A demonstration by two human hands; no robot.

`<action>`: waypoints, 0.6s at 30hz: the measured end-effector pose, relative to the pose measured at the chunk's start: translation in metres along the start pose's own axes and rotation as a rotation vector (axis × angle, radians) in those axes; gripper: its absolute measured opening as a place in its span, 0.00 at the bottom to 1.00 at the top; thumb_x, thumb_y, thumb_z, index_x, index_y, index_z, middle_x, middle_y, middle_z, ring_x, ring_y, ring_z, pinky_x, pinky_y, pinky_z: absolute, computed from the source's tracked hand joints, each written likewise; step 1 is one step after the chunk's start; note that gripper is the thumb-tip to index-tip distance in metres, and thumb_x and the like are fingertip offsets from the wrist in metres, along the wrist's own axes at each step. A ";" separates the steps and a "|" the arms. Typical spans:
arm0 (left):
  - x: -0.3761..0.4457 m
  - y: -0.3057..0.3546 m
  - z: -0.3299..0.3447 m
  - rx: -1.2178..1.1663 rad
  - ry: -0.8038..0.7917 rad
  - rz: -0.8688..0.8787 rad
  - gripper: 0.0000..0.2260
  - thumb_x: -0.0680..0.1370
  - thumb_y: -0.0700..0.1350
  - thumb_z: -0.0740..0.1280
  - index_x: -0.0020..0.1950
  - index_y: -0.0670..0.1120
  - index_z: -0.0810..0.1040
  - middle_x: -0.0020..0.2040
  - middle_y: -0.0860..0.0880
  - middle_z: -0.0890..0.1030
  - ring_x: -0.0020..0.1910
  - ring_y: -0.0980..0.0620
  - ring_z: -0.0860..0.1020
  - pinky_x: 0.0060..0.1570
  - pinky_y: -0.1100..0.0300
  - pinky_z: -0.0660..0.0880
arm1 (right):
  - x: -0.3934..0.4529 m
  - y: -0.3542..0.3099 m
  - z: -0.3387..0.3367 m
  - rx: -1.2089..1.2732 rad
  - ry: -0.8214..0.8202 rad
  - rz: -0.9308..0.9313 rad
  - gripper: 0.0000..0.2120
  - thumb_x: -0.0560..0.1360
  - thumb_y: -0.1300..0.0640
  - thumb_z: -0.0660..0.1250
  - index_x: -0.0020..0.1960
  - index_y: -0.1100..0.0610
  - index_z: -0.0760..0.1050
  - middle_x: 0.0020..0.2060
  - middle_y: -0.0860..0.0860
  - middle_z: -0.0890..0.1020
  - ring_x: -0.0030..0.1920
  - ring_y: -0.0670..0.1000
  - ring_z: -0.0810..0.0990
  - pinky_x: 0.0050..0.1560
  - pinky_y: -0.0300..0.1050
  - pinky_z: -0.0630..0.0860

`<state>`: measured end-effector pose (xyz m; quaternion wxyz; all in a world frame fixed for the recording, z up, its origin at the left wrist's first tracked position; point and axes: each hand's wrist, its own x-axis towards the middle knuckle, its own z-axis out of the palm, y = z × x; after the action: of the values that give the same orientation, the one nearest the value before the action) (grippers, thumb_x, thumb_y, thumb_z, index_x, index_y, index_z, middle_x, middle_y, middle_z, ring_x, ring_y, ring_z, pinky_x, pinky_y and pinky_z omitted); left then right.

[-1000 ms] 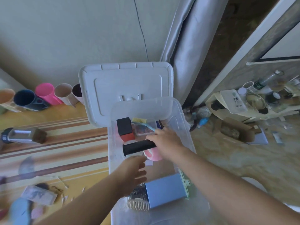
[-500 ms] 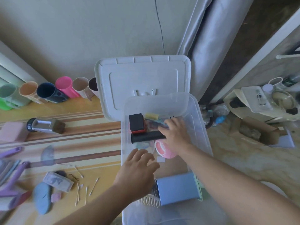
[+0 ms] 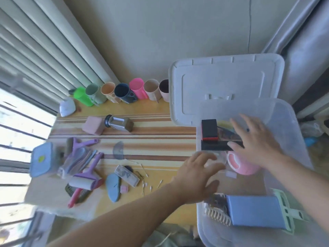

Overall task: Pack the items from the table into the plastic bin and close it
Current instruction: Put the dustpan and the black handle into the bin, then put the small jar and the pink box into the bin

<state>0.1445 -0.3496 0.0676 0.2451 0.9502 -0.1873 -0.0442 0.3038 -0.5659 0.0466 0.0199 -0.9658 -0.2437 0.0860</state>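
Note:
The clear plastic bin (image 3: pixel 295 132) stands at the table's right end, its white lid (image 3: pixel 226 82) propped behind it against the wall. Inside lie a black cylinder (image 3: pixel 213 145), a black and red block (image 3: pixel 209 129), a pink round item (image 3: pixel 243 165), a blue box (image 3: pixel 256 212) and a cream comb (image 3: pixel 217 214). My right hand (image 3: pixel 254 141) hovers spread over the bin, holding nothing. My left hand (image 3: pixel 195 175) is spread open over the bin's left rim. Items left on the table include a lint roller (image 3: pixel 85 181), a blue oval (image 3: pixel 113 187) and a grey flask (image 3: pixel 119 123).
A row of coloured cups (image 3: pixel 124 91) lines the wall at the back. A blue-lidded container (image 3: pixel 41 159), purple tools (image 3: pixel 83 154), a pink block (image 3: pixel 93 125) and scattered cotton swabs (image 3: pixel 147 186) lie on the striped table (image 3: pixel 151 132). Window bars stand at the left.
My right hand has let go of the black cylinder, which now lies in the bin, and has lifted open. The view has swung left, showing more of the table.

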 end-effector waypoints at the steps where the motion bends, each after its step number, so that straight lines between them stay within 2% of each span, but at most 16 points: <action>1: -0.012 -0.014 -0.009 0.004 0.014 -0.038 0.18 0.80 0.52 0.67 0.70 0.54 0.75 0.69 0.46 0.74 0.70 0.43 0.71 0.67 0.44 0.73 | 0.006 -0.017 -0.006 0.068 0.134 -0.044 0.30 0.78 0.39 0.61 0.75 0.55 0.75 0.72 0.63 0.70 0.69 0.68 0.68 0.66 0.66 0.73; 3: -0.039 -0.050 -0.026 0.001 0.010 -0.164 0.15 0.81 0.52 0.65 0.69 0.56 0.76 0.69 0.49 0.73 0.70 0.46 0.70 0.66 0.45 0.74 | 0.016 -0.059 -0.012 0.190 0.365 -0.134 0.20 0.77 0.49 0.64 0.61 0.60 0.84 0.60 0.62 0.76 0.60 0.67 0.72 0.57 0.65 0.77; 5: -0.070 -0.094 -0.040 0.000 0.012 -0.328 0.14 0.81 0.51 0.66 0.66 0.57 0.79 0.70 0.51 0.71 0.70 0.48 0.68 0.68 0.46 0.73 | 0.027 -0.115 -0.013 0.252 0.424 -0.226 0.12 0.75 0.59 0.69 0.56 0.61 0.84 0.57 0.61 0.77 0.58 0.67 0.74 0.54 0.64 0.77; 8: -0.122 -0.167 -0.056 0.007 0.031 -0.516 0.13 0.79 0.48 0.68 0.63 0.57 0.81 0.70 0.51 0.71 0.72 0.47 0.67 0.70 0.45 0.70 | 0.047 -0.198 0.006 0.332 0.280 -0.296 0.15 0.73 0.61 0.71 0.60 0.58 0.83 0.59 0.57 0.76 0.61 0.64 0.74 0.54 0.63 0.78; 11: -0.171 -0.240 -0.073 0.002 0.039 -0.640 0.15 0.77 0.46 0.70 0.63 0.57 0.81 0.70 0.50 0.72 0.72 0.45 0.68 0.72 0.45 0.68 | 0.078 -0.275 0.027 0.323 0.099 -0.327 0.22 0.75 0.60 0.70 0.68 0.54 0.78 0.65 0.55 0.74 0.66 0.62 0.72 0.59 0.64 0.77; 13: -0.198 -0.283 -0.084 -0.003 0.034 -0.707 0.16 0.76 0.45 0.70 0.62 0.57 0.82 0.69 0.48 0.72 0.71 0.42 0.69 0.72 0.43 0.68 | 0.108 -0.323 0.035 0.285 -0.035 -0.308 0.27 0.77 0.55 0.69 0.76 0.50 0.70 0.72 0.54 0.69 0.71 0.60 0.68 0.64 0.60 0.75; 15: -0.219 -0.324 -0.093 -0.006 0.042 -0.750 0.16 0.74 0.42 0.72 0.61 0.55 0.83 0.67 0.47 0.74 0.68 0.39 0.72 0.70 0.43 0.70 | 0.143 -0.368 0.045 0.226 -0.110 -0.287 0.31 0.78 0.51 0.69 0.79 0.46 0.62 0.75 0.52 0.64 0.73 0.60 0.65 0.64 0.57 0.75; 18: -0.239 -0.381 -0.106 0.021 0.045 -0.789 0.15 0.74 0.45 0.71 0.61 0.54 0.84 0.67 0.46 0.75 0.66 0.38 0.73 0.69 0.44 0.68 | 0.196 -0.426 0.063 0.166 -0.184 -0.270 0.40 0.78 0.49 0.71 0.82 0.43 0.51 0.80 0.53 0.57 0.76 0.63 0.62 0.67 0.61 0.74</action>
<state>0.0690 0.0966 -0.0249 0.2038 0.9523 0.1975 -0.1123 0.2640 -0.0984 -0.0122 0.0885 -0.9075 -0.3639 0.1905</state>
